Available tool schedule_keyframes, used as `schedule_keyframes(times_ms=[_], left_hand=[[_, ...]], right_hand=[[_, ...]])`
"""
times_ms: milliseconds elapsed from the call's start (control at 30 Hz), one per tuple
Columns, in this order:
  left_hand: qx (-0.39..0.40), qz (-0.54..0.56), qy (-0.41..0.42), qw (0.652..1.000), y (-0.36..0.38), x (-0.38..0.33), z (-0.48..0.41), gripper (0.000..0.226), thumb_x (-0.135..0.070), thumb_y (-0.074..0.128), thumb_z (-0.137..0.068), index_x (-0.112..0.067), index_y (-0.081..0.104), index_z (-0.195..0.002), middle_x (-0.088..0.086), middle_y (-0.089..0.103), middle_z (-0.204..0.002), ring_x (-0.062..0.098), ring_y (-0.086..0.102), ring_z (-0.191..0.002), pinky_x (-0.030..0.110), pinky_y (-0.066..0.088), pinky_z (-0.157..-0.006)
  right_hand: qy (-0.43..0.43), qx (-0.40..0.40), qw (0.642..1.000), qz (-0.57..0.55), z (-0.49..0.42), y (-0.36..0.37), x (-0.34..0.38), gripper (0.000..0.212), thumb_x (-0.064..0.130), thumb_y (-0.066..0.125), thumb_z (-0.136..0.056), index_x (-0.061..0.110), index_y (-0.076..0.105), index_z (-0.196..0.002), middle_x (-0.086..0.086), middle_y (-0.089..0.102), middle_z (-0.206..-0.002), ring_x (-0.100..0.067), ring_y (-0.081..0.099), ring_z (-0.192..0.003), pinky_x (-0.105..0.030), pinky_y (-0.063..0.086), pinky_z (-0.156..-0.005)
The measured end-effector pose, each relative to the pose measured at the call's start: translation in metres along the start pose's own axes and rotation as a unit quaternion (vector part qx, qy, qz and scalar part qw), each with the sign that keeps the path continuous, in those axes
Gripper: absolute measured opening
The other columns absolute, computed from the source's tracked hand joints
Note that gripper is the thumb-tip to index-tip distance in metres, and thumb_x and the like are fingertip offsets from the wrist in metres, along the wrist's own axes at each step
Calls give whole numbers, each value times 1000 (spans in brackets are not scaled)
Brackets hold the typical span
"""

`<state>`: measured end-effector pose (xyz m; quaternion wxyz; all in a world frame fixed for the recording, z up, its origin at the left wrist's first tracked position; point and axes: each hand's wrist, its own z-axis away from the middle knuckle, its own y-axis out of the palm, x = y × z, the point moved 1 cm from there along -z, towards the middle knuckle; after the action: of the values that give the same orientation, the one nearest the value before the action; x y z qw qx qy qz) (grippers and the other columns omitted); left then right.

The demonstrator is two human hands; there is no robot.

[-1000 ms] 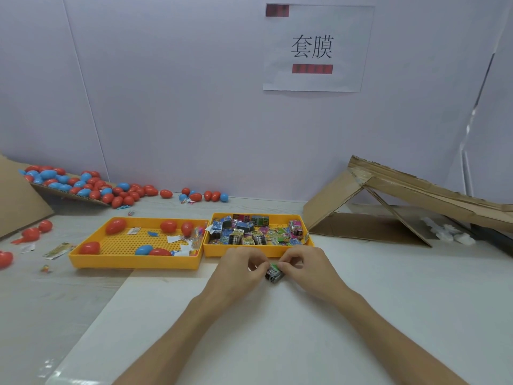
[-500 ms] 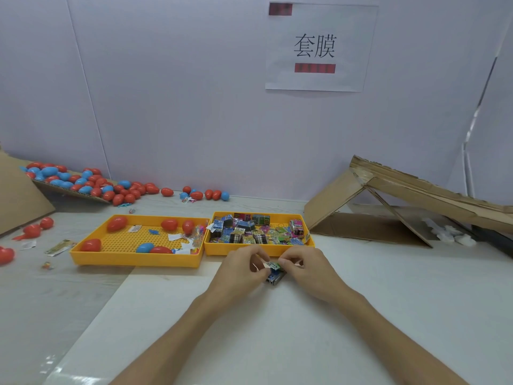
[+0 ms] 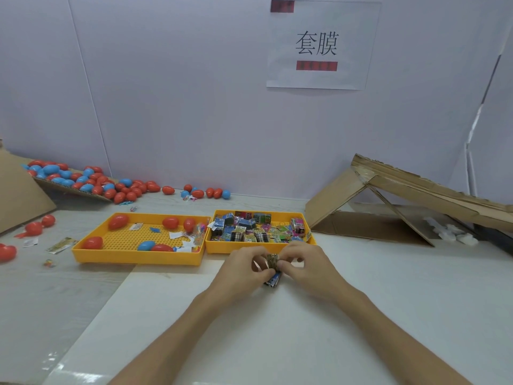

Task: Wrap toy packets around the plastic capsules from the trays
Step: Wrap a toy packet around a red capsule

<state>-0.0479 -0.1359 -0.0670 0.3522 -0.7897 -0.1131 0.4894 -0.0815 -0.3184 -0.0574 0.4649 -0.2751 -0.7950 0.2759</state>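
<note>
Your left hand (image 3: 244, 269) and right hand (image 3: 302, 266) both pinched packet (image 3: 272, 261) just above tabletop (image 3: 361, 315), likely steadying it for wrapping.

On the tabletop (image 3: 388, 290) the capsule tray (image 3: 133, 258) sits just at 9 o'clock of the packet tray (image 3: 220, 248) (rims side by side). Loose capsules (image 3: 83, 180) heap at 10 o'clock against the wall (image 3: 166, 107), and a cardboard ramp (image 3: 416, 190) stands at 2 o'clock. The left hand (image 3: 241, 269) and right hand (image 3: 308, 265) meet at the packet tray's 6 o'clock, with a packet (image 3: 272, 261) between them.

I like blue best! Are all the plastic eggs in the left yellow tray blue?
No, the left yellow plastic tray holds one blue egg-shaped capsule and several red ones.
</note>
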Motion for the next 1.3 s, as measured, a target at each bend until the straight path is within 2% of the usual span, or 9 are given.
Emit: schedule_keyframes(times_ms=[200, 367, 533, 700, 900, 1033, 1133, 1233, 1300], left_hand=[[29, -20, -5, 999, 0, 0, -1, 7, -31, 72, -89, -24, 72, -88, -9, 70, -83, 4, 61, -75, 28, 51, -69], [23, -44, -1, 999, 0, -1, 0, 9, -35, 71, -89, -27, 72, -87, -11, 65, -84, 1, 58, -76, 26, 49, -67], [17, -68, 3, 998, -1, -3, 2, 11, -39, 68, -89, -41, 65, -79, -11, 61, -87, 5, 57, -79, 33, 51, -71], [18, -94, 3, 995, 0, -5, 4, 11, -43, 66, -88, -38, 65, -79, -11, 60, -88, 8, 57, -84, 41, 51, -76], [9, -109, -16, 994, 1, -6, 4, 27, -47, 67, -87, -20, 69, -85, -8, 60, -92, 14, 59, -86, 40, 50, -76], [17, -100, -19, 995, 0, -7, 4, 19, -43, 67, -87, -24, 72, -87, -8, 59, -92, 14, 57, -86, 42, 50, -79], [20, -97, -18, 995, -1, -9, 4, 13, -41, 65, -88, -30, 72, -88, -9, 60, -92, 12, 57, -86, 43, 51, -80], [17, -100, -17, 995, -2, -10, 5, 10, -44, 64, -89, -39, 69, -82, -9, 60, -93, 13, 57, -89, 44, 50, -84], [13, -113, -14, 993, -3, -9, 5, 12, -46, 62, -91, -41, 72, -91, -11, 60, -94, 12, 57, -92, 44, 48, -87]], right_hand=[[-19, -15, 1000, 7, 1, 0, 2, 28, 5, 73, -83, 31, 69, -74, 9, 63, -77, -8, 60, -75, -13, 41, -67], [-13, -20, 1000, -11, 2, -2, 4, 32, 3, 74, -81, 33, 69, -72, 12, 66, -75, -7, 63, -73, -12, 45, -67], [-11, -16, 999, -35, 4, -2, 6, 20, 1, 71, -83, 19, 78, -76, 15, 68, -71, -5, 63, -72, -12, 45, -67], [2, -10, 999, -49, 4, -2, 10, 20, 1, 70, -84, 18, 78, -77, 20, 69, -72, -2, 62, -71, -11, 45, -67], [11, -34, 996, -79, 4, -4, 14, 18, -3, 73, -78, 14, 77, -78, 7, 72, -72, -9, 65, -72, -31, 54, -74], [9, 5, 997, -82, 4, -5, 14, 17, -3, 74, -79, 14, 76, -80, 2, 73, -76, -5, 65, -71, -34, 53, -73], [13, 21, 995, -98, 3, -6, 12, 6, 3, 78, -81, 9, 76, -82, -2, 74, -77, -14, 67, -73, -37, 55, -74], [26, 17, 990, -135, 2, -8, 12, 10, 11, 78, -86, 11, 74, -77, 0, 72, -74, -13, 66, -70, -30, 54, -69], [38, 0, 984, -175, 0, -9, 12, 16, 11, 76, -88, 13, 71, -74, 0, 70, -71, -12, 65, -69, -27, 53, -68]])
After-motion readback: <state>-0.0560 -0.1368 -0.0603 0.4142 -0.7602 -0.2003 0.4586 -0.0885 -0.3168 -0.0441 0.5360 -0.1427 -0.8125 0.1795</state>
